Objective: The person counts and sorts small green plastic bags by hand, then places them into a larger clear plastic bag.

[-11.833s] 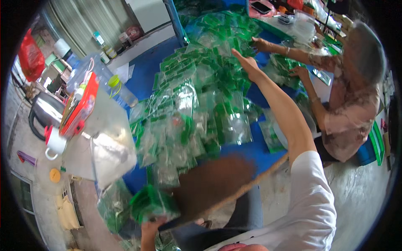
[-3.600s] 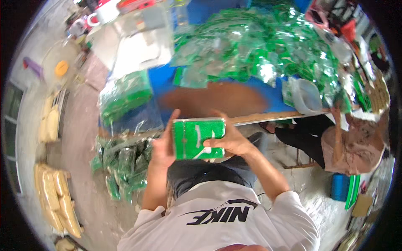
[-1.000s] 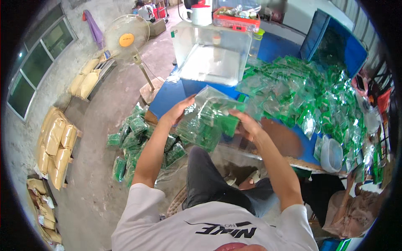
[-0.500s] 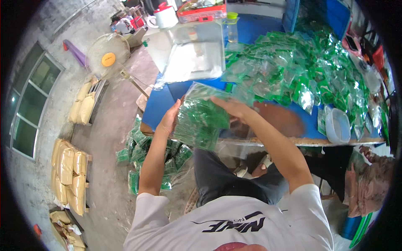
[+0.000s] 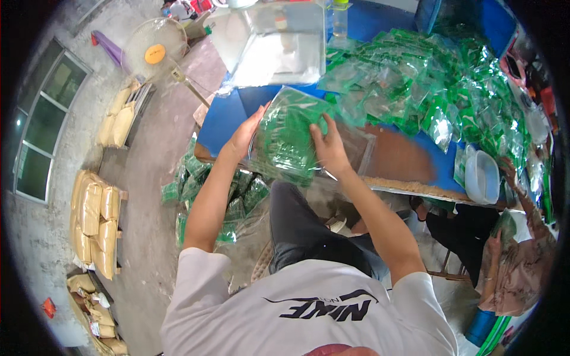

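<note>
Between my two hands, over the near edge of the blue table, is a bundle of clear and green plastic bags [image 5: 288,133]. My left hand [image 5: 245,135] grips its left edge, with the fingers partly hidden behind the film. At the right edge my right hand [image 5: 330,148] holds the bundle, its thumb and fingers against the plastic. To the right, a wide heap of similar green bags [image 5: 409,83] covers much of the table [image 5: 219,118]. More green packets [image 5: 234,204] are piled on the floor below my left forearm.
A clear plastic tray [image 5: 285,56] and a yellow-capped bottle [image 5: 339,21] stand at the back. A translucent tub [image 5: 482,178] sits by the right front edge. Someone in a pink top [image 5: 513,279] is seated at right. A fan [image 5: 155,52] stands left; tan sacks [image 5: 92,219] line the wall.
My right hand has drawn back from across the bundle's top to its right edge, uncovering more of its face. The bundle sits slightly higher in view. The other person's arm now reaches the table.
</note>
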Demonstrator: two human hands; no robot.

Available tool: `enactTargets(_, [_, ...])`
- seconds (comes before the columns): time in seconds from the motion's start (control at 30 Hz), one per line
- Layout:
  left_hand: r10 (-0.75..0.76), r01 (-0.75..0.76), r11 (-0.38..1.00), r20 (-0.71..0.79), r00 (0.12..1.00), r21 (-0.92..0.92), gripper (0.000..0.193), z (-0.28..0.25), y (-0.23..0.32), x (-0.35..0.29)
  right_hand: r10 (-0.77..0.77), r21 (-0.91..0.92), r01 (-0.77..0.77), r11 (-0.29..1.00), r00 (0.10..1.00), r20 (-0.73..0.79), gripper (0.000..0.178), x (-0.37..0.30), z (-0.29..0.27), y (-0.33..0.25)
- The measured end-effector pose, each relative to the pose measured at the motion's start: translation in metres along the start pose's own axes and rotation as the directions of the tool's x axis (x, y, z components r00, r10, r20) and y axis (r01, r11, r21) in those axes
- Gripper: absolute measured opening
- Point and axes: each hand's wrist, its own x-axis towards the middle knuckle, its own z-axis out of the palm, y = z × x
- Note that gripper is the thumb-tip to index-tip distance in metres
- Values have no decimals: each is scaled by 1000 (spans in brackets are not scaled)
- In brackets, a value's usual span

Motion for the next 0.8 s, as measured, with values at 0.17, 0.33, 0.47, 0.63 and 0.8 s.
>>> enactTargets(0.17, [62,-64,992,23,998,105,64,-5,-2,1,132,295,-128,947,991,7,80,-47,-25,-39])
enactTargets(0.33, [59,-69,951,39,997,303,76,3,-2,1,154,141,-163,977,986,68,75,-47,-19,-39])
enactTargets(0.47, [50,-65,889,45,998,454,94,10,0,-8,188,130,-197,972,979,75,49,-56,-49,-41])
enactTargets(0.63, [27,-92,898,155,988,430,106,35,12,9,-115,222,127,967,991,-68,22,-16,-24,16])
enactTargets(0.8, [135,-181,639,122,983,748,108,15,33,14,140,70,-185,980,899,414,24,-44,-43,-13])
